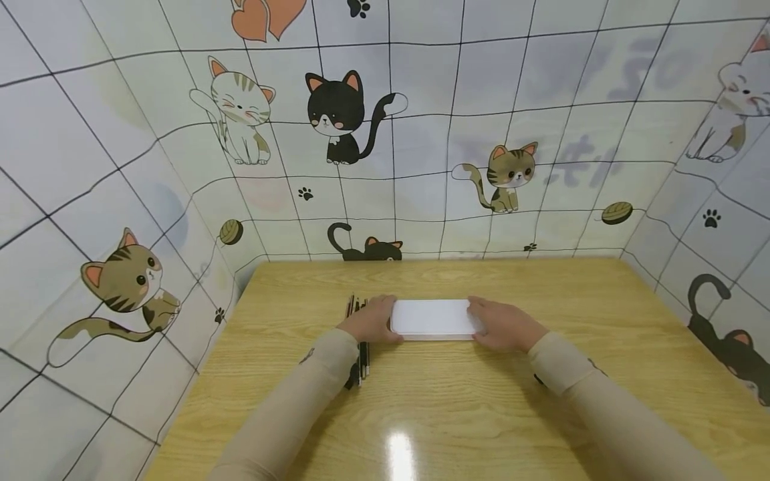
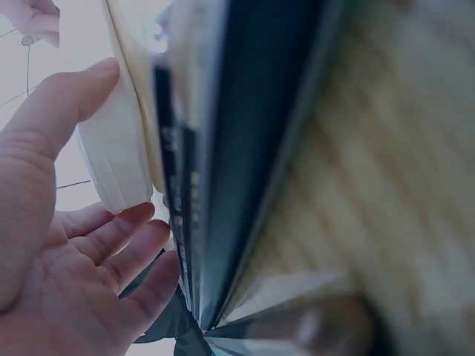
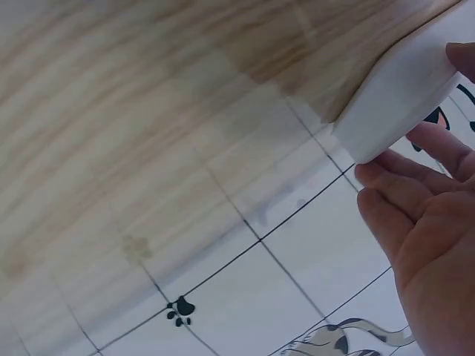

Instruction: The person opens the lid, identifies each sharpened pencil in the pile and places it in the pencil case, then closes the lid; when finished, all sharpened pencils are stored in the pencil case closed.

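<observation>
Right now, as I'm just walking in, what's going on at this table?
Someone has both hands on a flat white box: the left hand grips one short end of the white box, the right hand the other. It is at the wooden table, broad face up. What looks like a bundle of pencils lies left of it, partly hidden under the left arm.

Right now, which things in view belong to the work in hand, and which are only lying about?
In use:
white box, held at both ends
left hand and right hand, holding it

Seemingly just lying about:
pencils, by the left wrist, not held
</observation>
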A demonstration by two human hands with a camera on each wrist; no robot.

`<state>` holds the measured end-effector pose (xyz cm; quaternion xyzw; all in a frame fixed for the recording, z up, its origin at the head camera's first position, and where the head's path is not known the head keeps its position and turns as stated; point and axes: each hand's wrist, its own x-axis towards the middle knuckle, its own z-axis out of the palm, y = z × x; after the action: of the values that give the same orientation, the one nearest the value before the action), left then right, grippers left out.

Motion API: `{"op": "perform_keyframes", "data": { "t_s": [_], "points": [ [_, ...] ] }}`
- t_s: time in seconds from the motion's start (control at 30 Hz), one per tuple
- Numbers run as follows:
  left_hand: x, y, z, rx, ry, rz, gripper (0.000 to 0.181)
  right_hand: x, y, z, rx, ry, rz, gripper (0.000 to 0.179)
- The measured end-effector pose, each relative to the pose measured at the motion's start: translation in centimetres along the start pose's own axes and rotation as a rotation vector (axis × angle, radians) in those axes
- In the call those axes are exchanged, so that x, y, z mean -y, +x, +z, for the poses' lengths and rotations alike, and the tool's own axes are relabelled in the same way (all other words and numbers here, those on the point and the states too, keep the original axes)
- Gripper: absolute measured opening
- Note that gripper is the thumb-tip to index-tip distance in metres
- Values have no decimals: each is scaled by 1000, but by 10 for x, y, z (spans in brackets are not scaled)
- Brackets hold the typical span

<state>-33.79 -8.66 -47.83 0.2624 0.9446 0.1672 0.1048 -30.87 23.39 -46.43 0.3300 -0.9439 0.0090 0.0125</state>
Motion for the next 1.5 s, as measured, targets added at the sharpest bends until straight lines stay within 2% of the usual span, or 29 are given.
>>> {"op": "perform_keyframes", "data": {
  "t_s": [0.13, 0.37, 0.6, 0.7, 0.83, 1.0, 1.17, 1.5],
  "points": [
    [-3, 1, -1, 20, 26, 5, 97, 2, 4, 0, -5, -49, -23, 52],
    [-3, 6, 1, 47, 107, -25, 101, 4, 5, -2, 4, -45, -25, 65],
    [0, 8, 1, 37, 113, -17, 102, 7, 9, 2, -81, -33, -42, 51],
    [1, 8, 2, 28, 104, -7, 102, 9, 12, 5, -66, -45, -34, 60],
    [2, 9, 5, 1, 90, -6, 100, 17, 15, 4, -4, -56, -5, 70],
    [2, 13, 8, -18, 88, -19, 98, 30, 18, 1, 80, -97, 49, 70],
    [5, 16, 11, -12, 112, -14, 101, 38, 19, 1, 66, -153, 58, 59],
    [5, 15, 8, -33, 124, 24, 98, 46, 21, -3, 127, -108, 84, 63]
  ]
}}
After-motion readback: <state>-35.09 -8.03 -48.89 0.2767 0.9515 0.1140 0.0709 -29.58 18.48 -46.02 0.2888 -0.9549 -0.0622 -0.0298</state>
